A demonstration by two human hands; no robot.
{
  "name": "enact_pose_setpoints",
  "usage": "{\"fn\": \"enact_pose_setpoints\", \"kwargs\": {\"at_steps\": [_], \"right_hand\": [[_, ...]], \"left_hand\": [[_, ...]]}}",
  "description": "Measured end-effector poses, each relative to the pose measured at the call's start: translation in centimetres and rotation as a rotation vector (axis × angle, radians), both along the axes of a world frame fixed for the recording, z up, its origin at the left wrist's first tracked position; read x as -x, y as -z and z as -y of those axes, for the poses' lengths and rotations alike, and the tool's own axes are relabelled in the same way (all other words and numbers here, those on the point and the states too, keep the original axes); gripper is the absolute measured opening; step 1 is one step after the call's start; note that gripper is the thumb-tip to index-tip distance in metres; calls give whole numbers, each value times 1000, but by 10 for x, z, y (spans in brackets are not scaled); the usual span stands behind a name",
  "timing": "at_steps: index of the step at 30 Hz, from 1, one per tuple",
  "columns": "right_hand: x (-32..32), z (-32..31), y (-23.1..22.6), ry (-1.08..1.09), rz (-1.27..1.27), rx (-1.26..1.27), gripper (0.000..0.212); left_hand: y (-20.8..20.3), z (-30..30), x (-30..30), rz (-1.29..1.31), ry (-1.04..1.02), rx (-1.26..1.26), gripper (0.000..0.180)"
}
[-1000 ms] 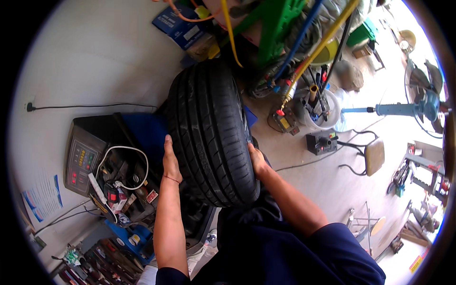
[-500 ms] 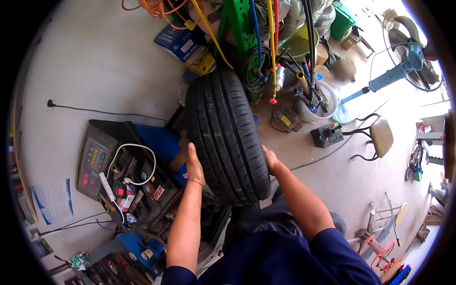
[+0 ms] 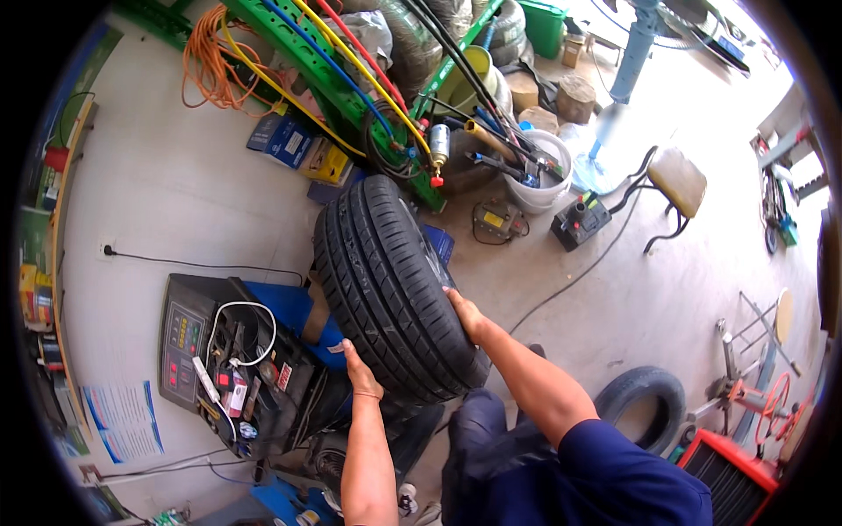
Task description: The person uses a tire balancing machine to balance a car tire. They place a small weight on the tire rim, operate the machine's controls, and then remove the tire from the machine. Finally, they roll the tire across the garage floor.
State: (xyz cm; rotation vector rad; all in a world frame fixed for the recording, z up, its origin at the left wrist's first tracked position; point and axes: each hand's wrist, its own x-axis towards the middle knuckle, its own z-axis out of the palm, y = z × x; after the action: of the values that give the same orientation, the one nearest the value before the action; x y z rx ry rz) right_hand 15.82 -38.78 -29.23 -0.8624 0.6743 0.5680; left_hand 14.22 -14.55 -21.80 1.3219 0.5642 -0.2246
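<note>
A black car tire (image 3: 386,289) stands upright and leans slightly in front of me, its grooved tread facing me. A sliver of grey wheel rim (image 3: 427,245) shows on its right side. My left hand (image 3: 360,372) presses against the tread at the lower left, its thumb side up and its other fingers partly hidden. On the opposite side, my right hand (image 3: 466,316) grips the right sidewall, with fingertips reaching toward the rim. Between them the two hands hold the tire. Whether its far end touches anything I cannot tell.
Left of the tire is a black machine with a control panel (image 3: 186,337) and a tool-filled tray (image 3: 241,368). Ahead stand a green metal frame (image 3: 303,66) with hoses and a white bucket (image 3: 561,167) of tools. Another tire (image 3: 645,403) lies on the floor at right.
The tire has tilted and turned, so its rim side now shows. My right hand sits higher along the sidewall. The view has shifted, bringing the floor tire at right into sight.
</note>
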Motion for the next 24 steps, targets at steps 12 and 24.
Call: {"fn": "enact_pose_setpoints", "kwargs": {"at_steps": [12,24], "right_hand": [[65,2,79,185,342,71,49],[150,-47,97,500,235,-141,49]], "left_hand": [[20,-4,-4,387,376,-468,64],[-2,9,14,485,721,-584,80]]}}
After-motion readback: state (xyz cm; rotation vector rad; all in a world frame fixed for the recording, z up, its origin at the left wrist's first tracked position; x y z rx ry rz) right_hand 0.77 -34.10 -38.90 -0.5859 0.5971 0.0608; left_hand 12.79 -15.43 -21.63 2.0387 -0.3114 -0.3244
